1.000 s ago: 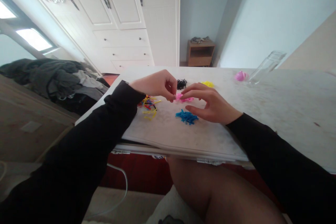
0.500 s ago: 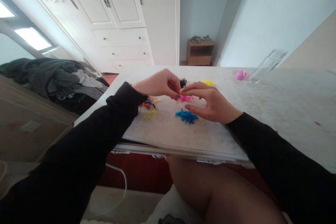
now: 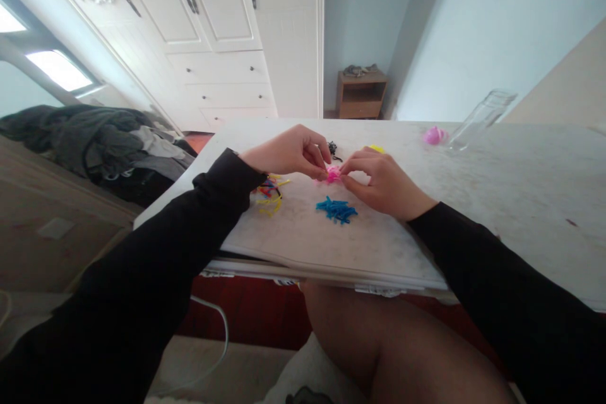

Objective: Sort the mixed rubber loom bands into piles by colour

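My left hand (image 3: pixel 303 154) is closed in a pinch, its thumb and index fingertips against the left side of some small pink strips (image 3: pixel 334 174). From the right, my right hand (image 3: pixel 381 184) pinches at the same pink strips with thumb and fingertips. How many strips are held, and how many lie on the table, I cannot make out. A pile of short blue strips (image 3: pixel 336 209) lies just nearer to me. Beyond the fingers sit small black strips (image 3: pixel 332 150) and a partly hidden yellow pile (image 3: pixel 377 148). Under my left wrist are mixed yellow, red, blue and black strips (image 3: pixel 269 194).
The white table (image 3: pixel 293 240) has its front edge close to my bare legs. A clear glass bottle (image 3: pixel 480 120) and a pink round object (image 3: pixel 435 135) stand at the back right. Dark clothes (image 3: pixel 95 139) are heaped at left; a white cable (image 3: pixel 225 328) hangs below.
My right hand's thumb has closed up to its fingers, and both hands' fingertips now meet the pink strips. More of the black pile shows; more of the yellow one is covered.
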Available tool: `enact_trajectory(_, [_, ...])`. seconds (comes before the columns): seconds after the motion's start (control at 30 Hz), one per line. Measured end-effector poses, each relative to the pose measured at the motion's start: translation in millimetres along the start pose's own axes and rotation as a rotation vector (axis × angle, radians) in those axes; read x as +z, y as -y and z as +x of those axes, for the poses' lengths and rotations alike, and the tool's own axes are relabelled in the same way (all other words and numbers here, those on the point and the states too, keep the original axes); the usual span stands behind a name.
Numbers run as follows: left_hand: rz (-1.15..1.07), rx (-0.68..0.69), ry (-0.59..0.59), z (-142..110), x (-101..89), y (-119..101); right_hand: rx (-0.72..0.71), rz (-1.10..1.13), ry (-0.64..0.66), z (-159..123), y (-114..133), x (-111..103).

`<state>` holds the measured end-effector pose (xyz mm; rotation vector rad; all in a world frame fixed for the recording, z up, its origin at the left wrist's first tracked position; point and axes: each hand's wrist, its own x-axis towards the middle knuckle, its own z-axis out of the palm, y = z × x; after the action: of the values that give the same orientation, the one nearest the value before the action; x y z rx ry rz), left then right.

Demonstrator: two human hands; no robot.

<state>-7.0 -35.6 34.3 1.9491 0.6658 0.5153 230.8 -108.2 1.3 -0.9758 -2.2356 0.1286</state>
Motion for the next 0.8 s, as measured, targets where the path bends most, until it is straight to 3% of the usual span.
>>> enact_trajectory(0.17, [-0.038,-0.017,0.006,-1.0,4.4,-3.4,-0.078,0.062,-0.071,1.2,5.8,-4.5])
enact_trajectory(0.4, [-0.07,-0.011,0.031,-0.9,10.0,-7.5,-0.2,0.159,-0.033,0.1,6.8,-1.4])
enact_trajectory(0.6, [-0.1,-0.021,0.027,-0.9,9.9,-7.2,-0.197,0.186,0.024,-0.6,5.8,-1.2])
enact_trajectory(0.8, [-0.09,-0.008,0.019,-1.3,9.8,-8.0,-0.176,0.144,0.002,-0.2,8.9,-3.3])
